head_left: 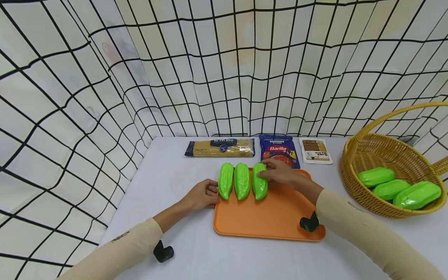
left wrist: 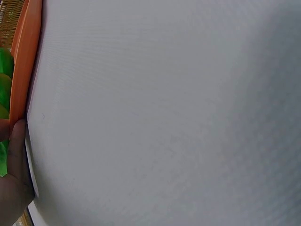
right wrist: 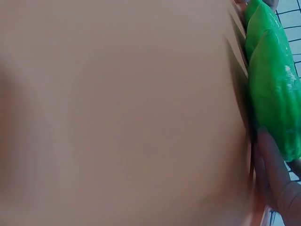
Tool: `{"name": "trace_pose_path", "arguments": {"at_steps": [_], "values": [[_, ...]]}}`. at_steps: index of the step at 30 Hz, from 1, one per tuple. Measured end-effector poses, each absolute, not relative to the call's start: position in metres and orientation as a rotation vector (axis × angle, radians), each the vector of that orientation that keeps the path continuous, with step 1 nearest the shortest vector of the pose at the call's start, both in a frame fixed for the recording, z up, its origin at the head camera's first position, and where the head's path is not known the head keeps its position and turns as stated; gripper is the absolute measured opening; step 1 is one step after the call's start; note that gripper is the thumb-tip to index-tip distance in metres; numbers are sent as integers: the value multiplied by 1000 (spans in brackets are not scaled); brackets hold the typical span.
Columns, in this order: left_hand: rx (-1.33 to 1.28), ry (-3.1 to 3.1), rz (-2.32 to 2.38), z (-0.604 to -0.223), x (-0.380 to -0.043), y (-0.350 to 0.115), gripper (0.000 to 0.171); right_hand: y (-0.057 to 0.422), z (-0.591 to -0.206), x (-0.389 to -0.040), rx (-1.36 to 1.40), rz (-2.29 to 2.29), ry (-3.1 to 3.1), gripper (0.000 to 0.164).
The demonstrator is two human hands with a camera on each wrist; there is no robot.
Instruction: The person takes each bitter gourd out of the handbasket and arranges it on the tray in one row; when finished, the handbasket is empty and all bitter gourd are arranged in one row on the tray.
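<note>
Three bright green bitter melons lie side by side, tips toward me, along the back left of an orange tray (head_left: pixel 259 221). The left one (head_left: pixel 225 181) and the middle one (head_left: pixel 242 181) are close together. My right hand (head_left: pixel 279 172) grips the right bitter melon (head_left: pixel 259 186) around its back end, which also shows in the right wrist view as a ridged, glossy bitter melon (right wrist: pixel 275 94). At the tray's left rim, my left hand (head_left: pixel 203 193) holds the edge with curled fingers. In the left wrist view, its fingers (left wrist: pixel 18 146) pinch the orange rim (left wrist: pixel 27 52).
A yellow wicker basket (head_left: pixel 346 171) with an arched handle stands at the right, with three more bitter melons (head_left: pixel 416 195) inside. Behind the tray lie a spaghetti pack (head_left: pixel 224 148), a blue Barilla pouch (head_left: pixel 278 149) and a white-brown packet (head_left: pixel 315 151). Black-gridded white walls enclose the table.
</note>
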State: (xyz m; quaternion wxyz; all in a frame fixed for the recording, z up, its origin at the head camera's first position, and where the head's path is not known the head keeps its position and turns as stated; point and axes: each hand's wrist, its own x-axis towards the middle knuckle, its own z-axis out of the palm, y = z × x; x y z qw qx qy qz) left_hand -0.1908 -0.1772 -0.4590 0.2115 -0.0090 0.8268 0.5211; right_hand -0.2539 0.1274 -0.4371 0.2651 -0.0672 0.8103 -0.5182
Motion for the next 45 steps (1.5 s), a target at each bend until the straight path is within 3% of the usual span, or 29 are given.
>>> {"name": "trace_pose_path", "arguments": {"at_steps": [45], "values": [[-11, 2294, 1446, -459, -190, -179, 58, 116, -431, -250, -146, -1399, 2227, 70]]}}
